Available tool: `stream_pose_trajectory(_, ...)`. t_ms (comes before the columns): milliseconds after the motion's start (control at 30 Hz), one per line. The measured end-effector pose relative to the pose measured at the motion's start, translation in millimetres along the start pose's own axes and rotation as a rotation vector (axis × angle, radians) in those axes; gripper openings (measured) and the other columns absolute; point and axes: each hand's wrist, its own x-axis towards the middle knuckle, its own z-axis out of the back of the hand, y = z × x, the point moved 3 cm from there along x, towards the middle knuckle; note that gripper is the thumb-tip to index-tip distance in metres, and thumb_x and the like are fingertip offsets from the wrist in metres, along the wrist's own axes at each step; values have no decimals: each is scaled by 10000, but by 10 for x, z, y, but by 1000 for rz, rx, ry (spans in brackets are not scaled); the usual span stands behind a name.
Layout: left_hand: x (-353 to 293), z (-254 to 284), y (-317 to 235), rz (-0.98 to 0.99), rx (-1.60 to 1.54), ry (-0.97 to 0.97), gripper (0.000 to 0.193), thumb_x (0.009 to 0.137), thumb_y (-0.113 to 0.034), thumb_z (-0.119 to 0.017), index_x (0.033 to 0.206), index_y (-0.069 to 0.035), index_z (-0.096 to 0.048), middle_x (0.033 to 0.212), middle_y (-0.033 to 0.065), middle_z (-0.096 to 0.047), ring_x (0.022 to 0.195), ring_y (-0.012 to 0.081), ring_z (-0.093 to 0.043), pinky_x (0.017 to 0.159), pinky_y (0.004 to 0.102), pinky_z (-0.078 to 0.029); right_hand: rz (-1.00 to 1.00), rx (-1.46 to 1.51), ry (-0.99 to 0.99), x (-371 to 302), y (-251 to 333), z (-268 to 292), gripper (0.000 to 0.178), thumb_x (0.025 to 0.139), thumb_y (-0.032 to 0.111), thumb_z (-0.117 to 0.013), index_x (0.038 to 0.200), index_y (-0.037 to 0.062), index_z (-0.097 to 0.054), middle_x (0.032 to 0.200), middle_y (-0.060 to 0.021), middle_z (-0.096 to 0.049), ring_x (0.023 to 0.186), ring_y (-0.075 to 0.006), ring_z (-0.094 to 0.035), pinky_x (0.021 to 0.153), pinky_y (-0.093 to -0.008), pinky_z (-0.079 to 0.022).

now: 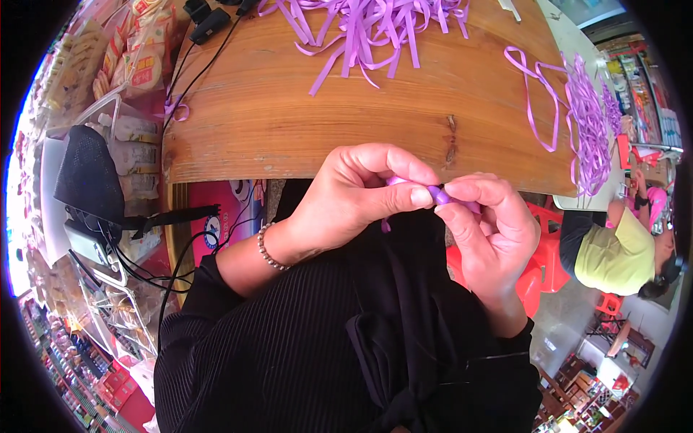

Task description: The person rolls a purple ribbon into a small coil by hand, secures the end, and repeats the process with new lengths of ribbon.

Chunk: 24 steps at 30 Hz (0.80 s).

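Note:
Both my hands meet in front of my body, just off the near edge of the wooden table (303, 137). A small piece of purple ribbon (437, 195), looped or knotted, sits between them. My left hand (364, 186) pinches it between thumb and index finger, and a short end hangs below. From the other side my right hand (493, 231) grips the same ribbon with thumb and forefinger, its other fingers curled. Part of the ribbon is hidden inside the hands. Farther off, a heap of loose purple ribbons (375, 29) lies at the table's far edge.
A long bundle of purple ribbon (588, 130) hangs at the table's right end, beside a loose ribbon loop (550, 108). Black cables (198, 68) run along the left edge near packaged goods (137, 65). Red stools (552, 249) and a person in a yellow top (617, 249) are at right.

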Motion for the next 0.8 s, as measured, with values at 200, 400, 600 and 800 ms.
stream_pose_trajectory(200, -6, 56, -9, 23, 103, 12, 122, 872, -61, -689, 986, -16, -699, 936, 37, -704, 845, 63, -624, 753, 210, -512, 123, -130, 18, 12, -5, 3, 177, 826, -72, -683, 985, -26, -620, 878, -77, -627, 736, -77, -536, 628, -191, -410)
stream_pose_trajectory(400, -24, 1, -44, -101, 205, 1, 64, 874, -27, -672, 934, -6, -680, 891, 73, -693, 808, 107, -626, 709, 241, -494, 208, -158, 5, 34, -62, -3, 156, 833, -61, -680, 972, -32, -616, 867, -83, -628, 723, -100, -537, 629, -204, -414)
stream_pose_trajectory(600, -43, 7, -45, -286, 374, 31, 56, 871, -21, -675, 923, 0, -672, 883, 68, -685, 767, 85, -589, 684, 231, -467, 250, -182, -12, 38, -72, -8, 145, 811, -46, -706, 928, -17, -625, 822, -99, -651, 654, -133, -596, 539, -220, -447)
stream_pose_trajectory(800, -57, 22, 42, -49, 119, 26, 55, 892, -69, -664, 912, -18, -658, 864, 71, -680, 752, 96, -588, 646, 234, -457, 389, -284, 8, 62, -95, 0, 133, 808, -18, -718, 891, 4, -616, 769, -95, -649, 601, -171, -592, 520, -251, -451)
